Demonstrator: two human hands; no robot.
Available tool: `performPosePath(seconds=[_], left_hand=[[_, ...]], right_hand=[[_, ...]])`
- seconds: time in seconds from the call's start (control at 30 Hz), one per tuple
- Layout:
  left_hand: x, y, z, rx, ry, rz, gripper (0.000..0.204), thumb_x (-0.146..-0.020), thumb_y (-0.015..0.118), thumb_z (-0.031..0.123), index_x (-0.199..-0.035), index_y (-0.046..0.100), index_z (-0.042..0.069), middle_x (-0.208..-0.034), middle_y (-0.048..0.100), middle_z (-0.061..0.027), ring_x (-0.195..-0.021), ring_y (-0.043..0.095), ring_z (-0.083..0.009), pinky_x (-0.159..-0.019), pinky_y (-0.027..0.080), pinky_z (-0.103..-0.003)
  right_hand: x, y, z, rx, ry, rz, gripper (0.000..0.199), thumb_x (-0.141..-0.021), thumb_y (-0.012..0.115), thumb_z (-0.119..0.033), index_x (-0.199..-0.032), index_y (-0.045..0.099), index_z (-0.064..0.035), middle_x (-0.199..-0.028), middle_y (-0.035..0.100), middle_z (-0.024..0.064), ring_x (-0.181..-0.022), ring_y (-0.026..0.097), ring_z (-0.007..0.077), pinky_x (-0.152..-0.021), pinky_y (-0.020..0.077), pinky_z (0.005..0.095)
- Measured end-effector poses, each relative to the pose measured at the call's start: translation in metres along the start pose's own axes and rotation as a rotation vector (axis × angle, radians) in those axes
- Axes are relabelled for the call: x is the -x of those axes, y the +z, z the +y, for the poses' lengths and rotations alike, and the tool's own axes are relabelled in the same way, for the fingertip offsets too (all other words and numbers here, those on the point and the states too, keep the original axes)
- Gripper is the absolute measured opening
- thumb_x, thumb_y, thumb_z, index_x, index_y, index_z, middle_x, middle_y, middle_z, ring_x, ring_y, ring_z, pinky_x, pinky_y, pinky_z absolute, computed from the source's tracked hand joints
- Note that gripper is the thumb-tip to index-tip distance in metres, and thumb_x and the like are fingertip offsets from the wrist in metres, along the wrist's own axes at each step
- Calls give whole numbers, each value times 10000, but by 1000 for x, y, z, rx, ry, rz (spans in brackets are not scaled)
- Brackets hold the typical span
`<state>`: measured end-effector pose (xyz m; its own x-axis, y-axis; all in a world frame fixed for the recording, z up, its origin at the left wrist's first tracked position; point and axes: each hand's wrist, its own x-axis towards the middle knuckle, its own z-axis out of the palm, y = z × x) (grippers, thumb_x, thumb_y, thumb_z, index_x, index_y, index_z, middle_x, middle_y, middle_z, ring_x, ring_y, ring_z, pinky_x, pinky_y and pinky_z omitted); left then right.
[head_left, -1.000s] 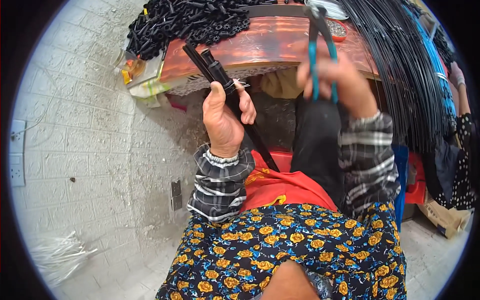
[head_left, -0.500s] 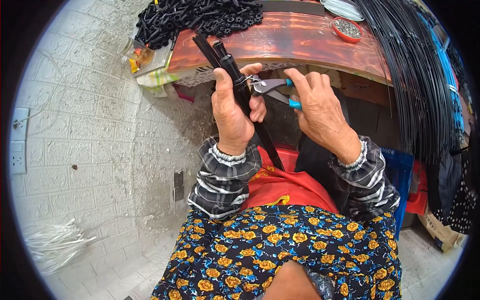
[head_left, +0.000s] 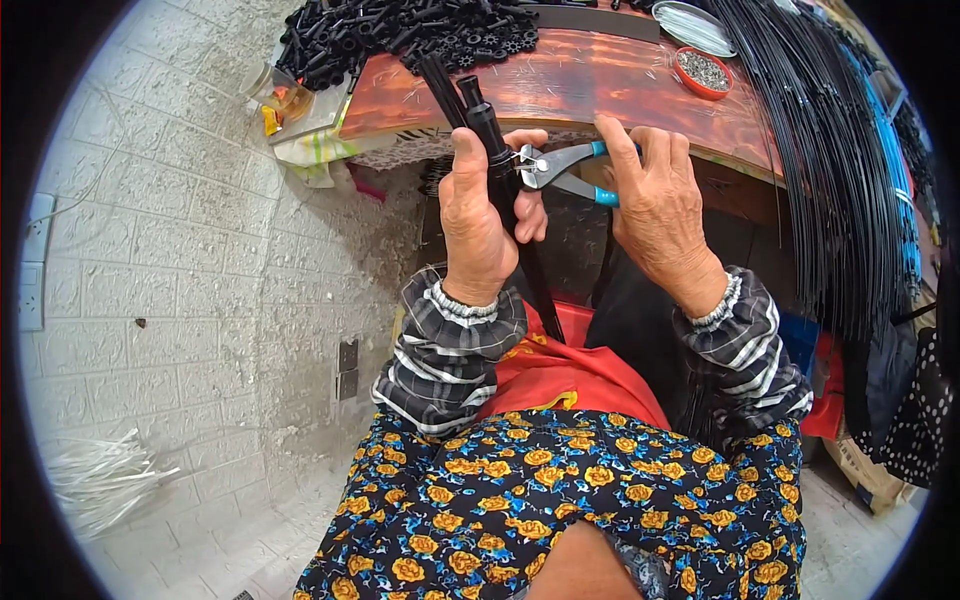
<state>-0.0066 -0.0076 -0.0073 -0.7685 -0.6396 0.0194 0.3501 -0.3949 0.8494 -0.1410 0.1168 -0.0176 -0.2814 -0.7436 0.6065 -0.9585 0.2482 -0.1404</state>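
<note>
Left hand [head_left: 480, 225] closed around a black rod assembly [head_left: 500, 180], held upright before the table edge [head_left: 600, 125]; right hand [head_left: 660, 200] gripping blue-handled pliers [head_left: 555, 170], nose touching the rod. Crimping appears under way, unfinished. Heaped black parts [head_left: 400, 35] and hanging black ribs [head_left: 840, 170] crowd the right; open room lies leftward.

Small workshop: worn wooden bench [head_left: 600, 90], heaped black plastic parts [head_left: 400, 35], wire bundles [head_left: 830, 150].
</note>
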Motion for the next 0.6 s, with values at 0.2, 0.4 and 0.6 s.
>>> performPosePath(seconds=[0.2, 0.4, 0.6], left_hand=[[-1, 0, -1, -13, 15, 16, 762, -944, 382, 670, -1064, 620, -44, -549, 451, 11, -397, 397, -79, -403, 356, -238], [-2, 1, 1, -28, 5, 37, 747, -946, 386, 665, -1032, 629, -36, -539, 452, 13, -388, 393, -77, -394, 350, -238], [-2, 0, 0, -12, -13, 20, 724, -948, 394, 657, -1002, 638, -22, -531, 456, 11, -383, 389, -75, -383, 341, -235]], right_hand=[[4, 17, 0, -8, 14, 99, 580, -730, 620, 5, -1290, 488, -70, -979, 503, 137, -913, 495, 317, -780, 439, 401], [4, 22, 0, 2, 13, 140, 545, -742, 622, 3, -1267, 494, -65, -984, 504, 142, -912, 495, 320, -778, 438, 408], [1, 19, 0, 30, 23, 160, 511, -748, 673, -13, -1232, 522, -69, -940, 522, 126, -876, 522, 315, -731, 462, 403]])
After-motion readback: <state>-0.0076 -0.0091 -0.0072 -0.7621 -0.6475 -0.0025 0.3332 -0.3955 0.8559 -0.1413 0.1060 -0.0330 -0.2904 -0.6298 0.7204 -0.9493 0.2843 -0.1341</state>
